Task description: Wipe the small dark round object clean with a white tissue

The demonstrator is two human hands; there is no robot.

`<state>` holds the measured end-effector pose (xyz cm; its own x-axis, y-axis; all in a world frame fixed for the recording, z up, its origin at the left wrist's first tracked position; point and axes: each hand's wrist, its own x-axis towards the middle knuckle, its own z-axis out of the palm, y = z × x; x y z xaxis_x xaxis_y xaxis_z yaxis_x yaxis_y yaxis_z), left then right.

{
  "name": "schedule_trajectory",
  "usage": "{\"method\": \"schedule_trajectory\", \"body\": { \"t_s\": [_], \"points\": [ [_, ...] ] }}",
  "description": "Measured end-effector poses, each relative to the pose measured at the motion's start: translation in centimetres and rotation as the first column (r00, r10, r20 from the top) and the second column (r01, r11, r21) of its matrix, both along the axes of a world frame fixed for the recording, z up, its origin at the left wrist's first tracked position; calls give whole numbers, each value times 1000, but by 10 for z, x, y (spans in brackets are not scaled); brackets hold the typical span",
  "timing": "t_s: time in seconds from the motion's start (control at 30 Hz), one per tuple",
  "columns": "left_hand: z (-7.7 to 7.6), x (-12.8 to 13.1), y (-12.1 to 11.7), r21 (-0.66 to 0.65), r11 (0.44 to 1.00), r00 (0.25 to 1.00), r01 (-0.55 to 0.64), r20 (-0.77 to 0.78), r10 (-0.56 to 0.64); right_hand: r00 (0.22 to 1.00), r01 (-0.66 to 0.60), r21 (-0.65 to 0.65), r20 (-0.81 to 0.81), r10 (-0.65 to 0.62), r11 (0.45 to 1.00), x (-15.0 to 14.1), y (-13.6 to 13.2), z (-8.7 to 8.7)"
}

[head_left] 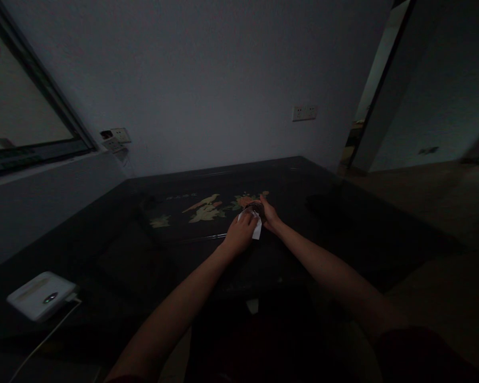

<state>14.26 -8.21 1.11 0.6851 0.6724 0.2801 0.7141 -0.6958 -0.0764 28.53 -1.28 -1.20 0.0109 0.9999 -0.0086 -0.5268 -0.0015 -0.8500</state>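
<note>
One white tissue (257,231) lies under left-hand fingers (247,218).

A white tissue (257,230), thin and creased, is pressed under the left hand (241,231) against a small dark brownish object (258,208), which the right hand (270,213) holds. One tissue corner hangs down, and the object's exact shape is too dim to tell.

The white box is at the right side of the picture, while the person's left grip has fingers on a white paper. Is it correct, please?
The side is wrong: the head view shows the white box at the left side of the picture, while the person's left grip has fingers on a white paper.
</note>
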Motion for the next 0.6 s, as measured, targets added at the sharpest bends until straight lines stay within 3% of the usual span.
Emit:
{"method": "schedule_trajectory", "body": {
  "t_s": [0.37, 0.5, 0.6],
  "points": [
    [-1, 1, 3, -128, 991, 998, 32, 63, -24, 999, -5, 41, 32, 3, 999, -1, 2, 0],
    [-9, 3, 6, -239, 967, 969, 84, 245, -24, 999, -30, 25, 27, 29, 999, 0, 0, 2],
    [-16, 7, 9, -333, 929, 896, 164, 445, 1, 999, -31, 16, 28, 31, 999, 0, -1, 3]
  ]
}}
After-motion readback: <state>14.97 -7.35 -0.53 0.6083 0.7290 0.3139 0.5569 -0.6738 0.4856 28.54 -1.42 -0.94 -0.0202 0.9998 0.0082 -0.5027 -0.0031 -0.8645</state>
